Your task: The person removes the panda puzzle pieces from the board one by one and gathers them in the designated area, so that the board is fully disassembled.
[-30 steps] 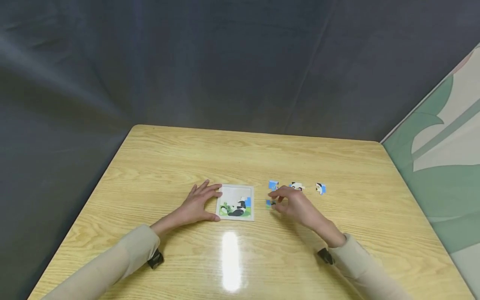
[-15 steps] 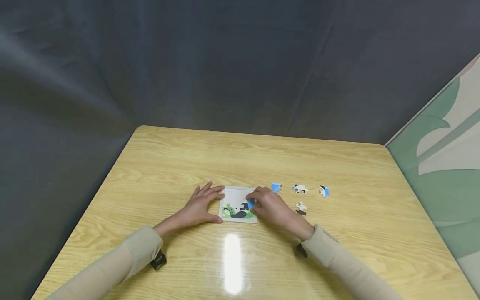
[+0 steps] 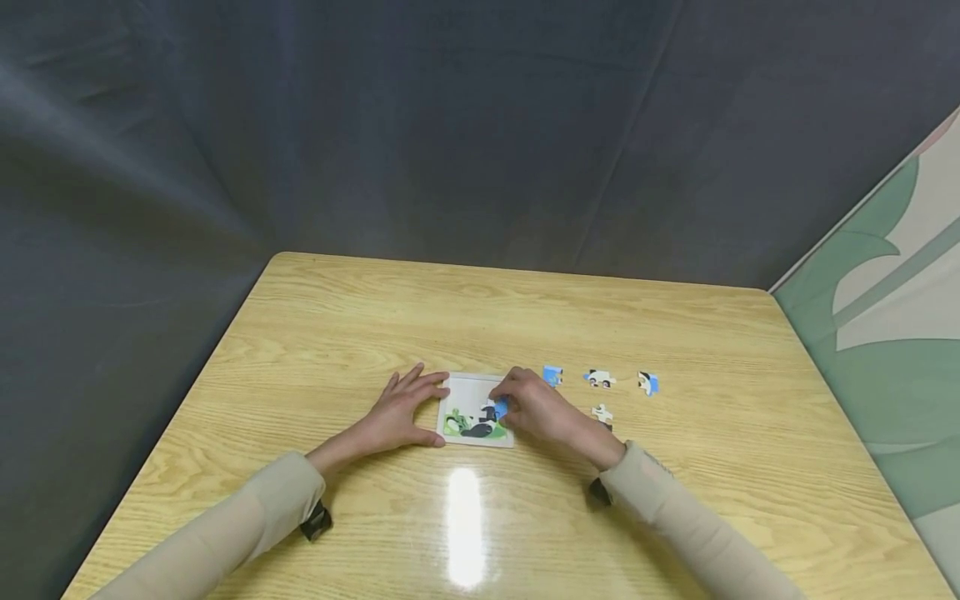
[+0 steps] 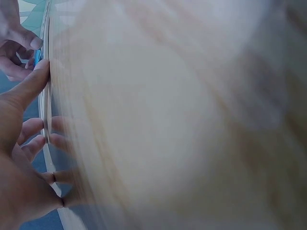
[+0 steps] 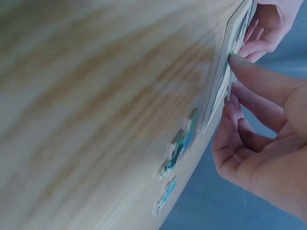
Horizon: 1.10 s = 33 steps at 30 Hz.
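A small square puzzle tray point(image 3: 476, 443) with a pale rim lies on the table, its lower part filled with a panda-and-grass picture. My left hand point(image 3: 397, 412) holds its left side, thumb at the near corner, fingers spread to the far corner and fairly straight. Over the tray's right edge, my right hand point(image 3: 534, 408) pinches a puzzle piece point(image 5: 229, 92) between thumb and fingers. That piece is seen mostly edge-on in the right wrist view, and its picture is largely hidden. The left wrist view shows the left thumb point(image 4: 36, 81) against the tray's edge.
Right of the tray lie a blue puzzle piece point(image 3: 552, 375), a panda-face piece point(image 3: 599, 378), a blue-and-white piece point(image 3: 648, 383) and a black-and-white piece point(image 3: 602, 414) partly behind the right wrist. A dark curtain point(image 3: 480, 133) hangs behind the wooden table point(image 3: 375, 317).
My right hand has moved left from the loose pieces to the tray's right edge. The blue-green piece beside the tray has left its place. My left hand stays at the tray.
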{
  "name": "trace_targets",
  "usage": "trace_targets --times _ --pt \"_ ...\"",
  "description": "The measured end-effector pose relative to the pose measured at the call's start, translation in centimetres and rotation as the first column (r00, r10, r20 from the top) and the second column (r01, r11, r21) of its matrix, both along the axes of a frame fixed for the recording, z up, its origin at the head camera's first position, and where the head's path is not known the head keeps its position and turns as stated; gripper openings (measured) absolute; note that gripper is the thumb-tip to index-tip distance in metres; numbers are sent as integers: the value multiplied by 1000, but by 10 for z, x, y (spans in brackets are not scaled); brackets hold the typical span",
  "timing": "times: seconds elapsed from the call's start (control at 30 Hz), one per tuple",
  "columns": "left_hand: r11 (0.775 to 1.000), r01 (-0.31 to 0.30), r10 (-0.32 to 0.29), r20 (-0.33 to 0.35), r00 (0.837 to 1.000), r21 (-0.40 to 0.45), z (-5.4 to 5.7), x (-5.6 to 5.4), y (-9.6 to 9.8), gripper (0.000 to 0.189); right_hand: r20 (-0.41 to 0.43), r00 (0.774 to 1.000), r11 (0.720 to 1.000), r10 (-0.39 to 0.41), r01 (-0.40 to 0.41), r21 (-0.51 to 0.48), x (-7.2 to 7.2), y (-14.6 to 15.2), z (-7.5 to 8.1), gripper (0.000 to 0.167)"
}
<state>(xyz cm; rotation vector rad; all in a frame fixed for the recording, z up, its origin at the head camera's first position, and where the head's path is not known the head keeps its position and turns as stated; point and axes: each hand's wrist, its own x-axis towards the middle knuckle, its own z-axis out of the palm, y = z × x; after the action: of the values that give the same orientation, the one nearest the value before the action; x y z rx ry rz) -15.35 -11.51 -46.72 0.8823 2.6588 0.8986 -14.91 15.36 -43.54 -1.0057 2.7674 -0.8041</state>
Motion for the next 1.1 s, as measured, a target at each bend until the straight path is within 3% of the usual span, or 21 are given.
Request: trace_targets --times 0.13,0.27,0.5,0.8,0.93,1.1 --pt "1000 3 -3 -1 1000 4 0 1 1 72 -11 999 999 33 -33 16 -2 4 2 31" --pt "1000 11 -11 -3 1000 2 0 2 3 72 -36 999 999 29 -30 -32 -1 21 9 34" --pt "1000 8 -8 -12 1000 2 2 0 2 73 -52 998 993 -46 40 -109 6 91 23 36" --pt "1000 16 -16 -6 1000 -10 3 -2 1 74 -42 978 978 -203 201 -51 39 185 4 31" --pt "1000 14 -14 -7 1000 -2 3 -2 0 73 -24 973 973 -229 228 -45 49 203 -2 32" --pt "1000 4 -4 3 1000 10 1 -2 1 73 -31 975 976 -218 217 -33 49 208 -4 33"
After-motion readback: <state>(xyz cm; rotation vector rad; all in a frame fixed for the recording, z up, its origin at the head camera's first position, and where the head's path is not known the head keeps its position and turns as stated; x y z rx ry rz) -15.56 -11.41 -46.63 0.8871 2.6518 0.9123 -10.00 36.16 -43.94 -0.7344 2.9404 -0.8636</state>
